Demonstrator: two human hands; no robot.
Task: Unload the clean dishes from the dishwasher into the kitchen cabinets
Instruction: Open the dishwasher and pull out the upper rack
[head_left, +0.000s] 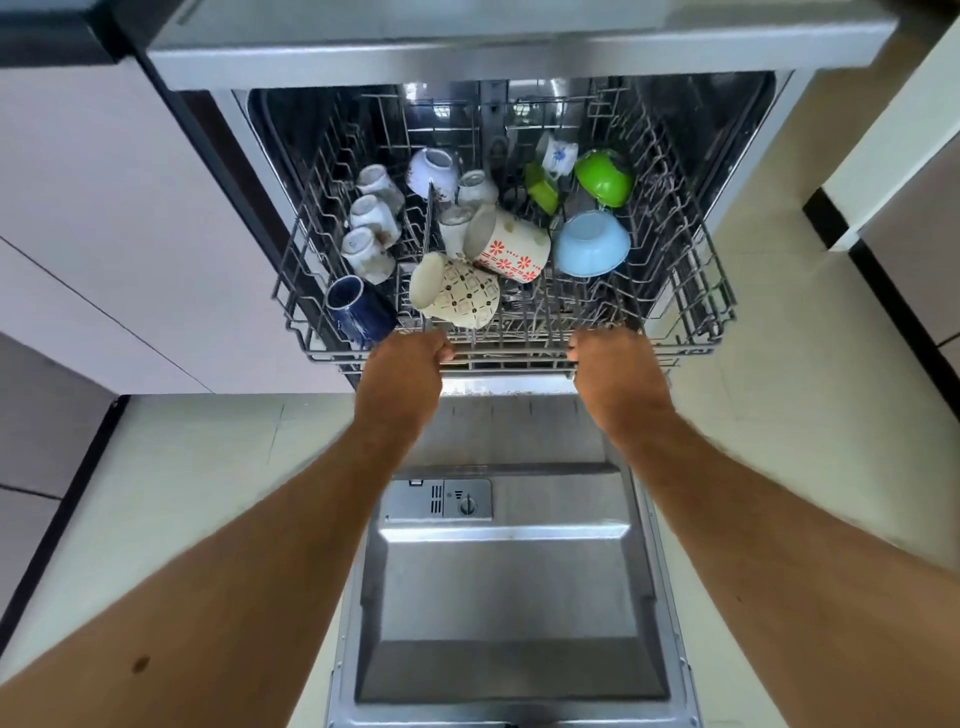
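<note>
The dishwasher's upper wire rack (696, 291) juts out over the lowered door (504, 587). My left hand (402, 371) and my right hand (615, 374) both grip the rack's front rail, fingers curled round it. Lying in the rack are a dark blue mug (358, 309), a cream patterned mug (457, 296), a white mug with red flowers (511, 247), a light blue bowl (592, 244), a green bowl (605, 176) and several small white cups (371, 215) along the left side.
White cabinet fronts (104, 234) stand to the left, and a white unit with a black base (893, 130) to the right. The steel countertop edge (467, 57) overhangs the dishwasher. Pale floor tiles (208, 457) flank the open door.
</note>
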